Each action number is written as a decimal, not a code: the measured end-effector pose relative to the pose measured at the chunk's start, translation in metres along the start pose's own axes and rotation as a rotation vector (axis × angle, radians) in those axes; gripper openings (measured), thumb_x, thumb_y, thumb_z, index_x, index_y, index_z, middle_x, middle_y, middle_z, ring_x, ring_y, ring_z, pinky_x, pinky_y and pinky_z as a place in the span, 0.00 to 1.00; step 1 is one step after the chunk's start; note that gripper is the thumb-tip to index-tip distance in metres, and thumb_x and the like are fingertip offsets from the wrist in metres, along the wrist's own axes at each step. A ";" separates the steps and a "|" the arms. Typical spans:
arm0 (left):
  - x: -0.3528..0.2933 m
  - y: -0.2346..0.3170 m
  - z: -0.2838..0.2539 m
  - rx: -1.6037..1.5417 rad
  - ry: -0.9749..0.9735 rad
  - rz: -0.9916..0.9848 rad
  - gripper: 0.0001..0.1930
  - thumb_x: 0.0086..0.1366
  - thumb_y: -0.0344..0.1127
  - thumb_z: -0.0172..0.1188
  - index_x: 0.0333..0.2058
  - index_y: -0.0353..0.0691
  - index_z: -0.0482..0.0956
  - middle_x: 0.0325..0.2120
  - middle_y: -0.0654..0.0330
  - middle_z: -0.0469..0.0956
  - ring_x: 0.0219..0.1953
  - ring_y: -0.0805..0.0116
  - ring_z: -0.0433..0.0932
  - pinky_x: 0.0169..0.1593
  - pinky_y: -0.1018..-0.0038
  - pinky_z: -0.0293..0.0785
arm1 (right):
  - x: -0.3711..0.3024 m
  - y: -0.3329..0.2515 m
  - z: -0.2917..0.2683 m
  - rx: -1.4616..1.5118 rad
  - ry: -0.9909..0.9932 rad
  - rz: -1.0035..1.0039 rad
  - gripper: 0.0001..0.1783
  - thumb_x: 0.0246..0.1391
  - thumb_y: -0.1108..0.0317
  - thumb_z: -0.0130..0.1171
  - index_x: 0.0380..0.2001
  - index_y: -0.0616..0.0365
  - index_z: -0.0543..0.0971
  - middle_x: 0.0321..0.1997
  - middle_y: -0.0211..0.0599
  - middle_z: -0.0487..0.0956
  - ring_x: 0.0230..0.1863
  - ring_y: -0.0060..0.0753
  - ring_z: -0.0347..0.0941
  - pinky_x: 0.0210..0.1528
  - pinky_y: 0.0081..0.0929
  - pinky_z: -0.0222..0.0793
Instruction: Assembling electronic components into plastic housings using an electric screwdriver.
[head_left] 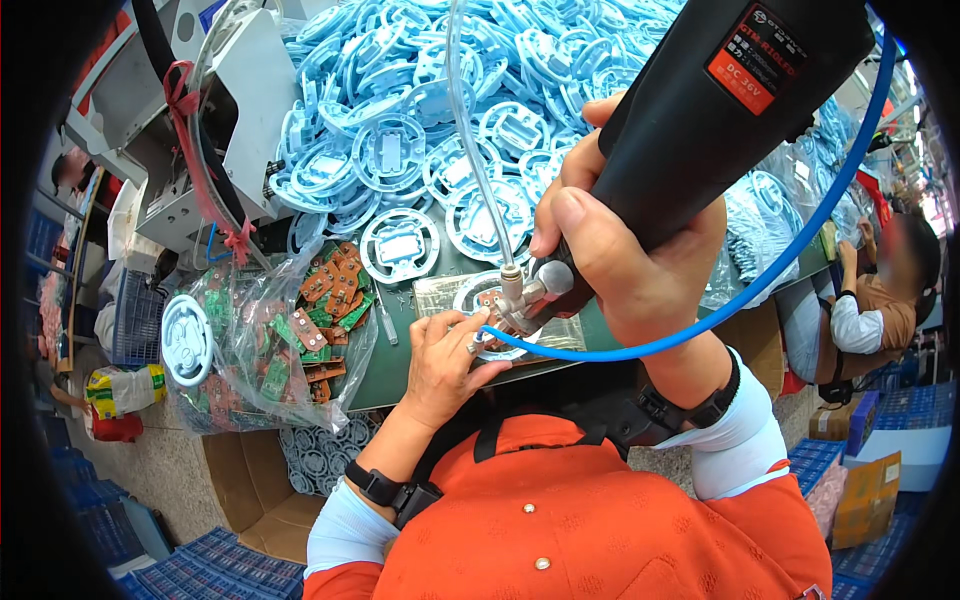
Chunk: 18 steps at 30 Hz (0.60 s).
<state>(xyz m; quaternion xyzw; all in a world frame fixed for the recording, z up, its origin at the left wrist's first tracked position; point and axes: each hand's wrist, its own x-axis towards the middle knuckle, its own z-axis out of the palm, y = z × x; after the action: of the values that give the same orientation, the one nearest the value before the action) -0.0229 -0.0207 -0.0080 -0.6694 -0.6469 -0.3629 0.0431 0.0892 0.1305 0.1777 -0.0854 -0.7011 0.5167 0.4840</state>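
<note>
Right hand (620, 250) wrapped around black electric screwdriver (700, 120), tip down on white round plastic part (487, 297) at table (395, 365) edge. Left hand (445, 360) pinches part's rim. Judgement: keep driver vertical, part pinned flat.

One electric screwdriver (700, 110), two hoses, countless blue rings (400, 150)

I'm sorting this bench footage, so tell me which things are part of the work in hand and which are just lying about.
In use:
- black electric screwdriver in the right hand
- white round plastic part steadied by the left hand
- blue hose and clear tube running to the tool tip

Lying about:
- heap of blue-white round parts
- bag of small circuit boards
- cardboard box
</note>
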 end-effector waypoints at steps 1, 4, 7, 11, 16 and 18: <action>0.000 0.000 0.000 0.000 -0.001 -0.001 0.32 0.43 0.43 0.76 0.48 0.39 0.78 0.46 0.64 0.80 0.47 0.61 0.74 0.49 0.64 0.62 | 0.000 0.001 0.000 0.009 -0.002 -0.007 0.25 0.51 0.81 0.55 0.55 0.67 0.65 0.28 0.36 0.73 0.25 0.30 0.76 0.30 0.28 0.74; 0.000 0.002 0.001 0.016 0.030 0.005 0.30 0.43 0.43 0.76 0.46 0.40 0.79 0.46 0.64 0.80 0.46 0.62 0.75 0.48 0.64 0.62 | -0.003 0.003 0.002 -0.011 0.000 0.011 0.25 0.51 0.81 0.55 0.54 0.66 0.64 0.27 0.37 0.73 0.24 0.29 0.75 0.30 0.28 0.74; 0.001 0.005 0.002 0.017 0.023 -0.026 0.26 0.43 0.42 0.76 0.41 0.43 0.79 0.45 0.64 0.80 0.46 0.62 0.75 0.48 0.64 0.62 | -0.014 0.003 -0.007 -0.007 -0.075 -0.110 0.25 0.50 0.82 0.54 0.52 0.64 0.62 0.26 0.38 0.72 0.22 0.29 0.73 0.29 0.28 0.73; 0.005 0.007 0.001 0.009 0.039 0.010 0.22 0.44 0.45 0.74 0.37 0.44 0.79 0.43 0.65 0.81 0.44 0.63 0.75 0.47 0.65 0.62 | -0.027 0.000 -0.003 -0.039 -0.064 -0.157 0.26 0.48 0.84 0.52 0.52 0.64 0.61 0.25 0.38 0.71 0.23 0.28 0.72 0.28 0.26 0.72; -0.002 0.004 0.003 0.072 0.030 0.026 0.21 0.45 0.47 0.74 0.37 0.46 0.79 0.44 0.66 0.79 0.45 0.63 0.74 0.48 0.65 0.62 | 0.000 -0.022 -0.008 0.033 -0.037 -0.013 0.30 0.50 0.80 0.55 0.57 0.72 0.62 0.27 0.37 0.75 0.24 0.27 0.75 0.29 0.25 0.71; 0.000 0.006 0.001 0.069 0.013 0.016 0.22 0.45 0.46 0.74 0.37 0.46 0.79 0.47 0.65 0.78 0.48 0.62 0.73 0.50 0.63 0.62 | 0.016 -0.053 -0.010 0.124 0.072 0.033 0.29 0.51 0.79 0.56 0.57 0.72 0.62 0.27 0.37 0.75 0.24 0.29 0.75 0.30 0.26 0.72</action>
<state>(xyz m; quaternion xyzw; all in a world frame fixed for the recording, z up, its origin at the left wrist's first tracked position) -0.0170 -0.0215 -0.0062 -0.6702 -0.6533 -0.3444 0.0733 0.1089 0.1229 0.2299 -0.0852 -0.6484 0.5637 0.5046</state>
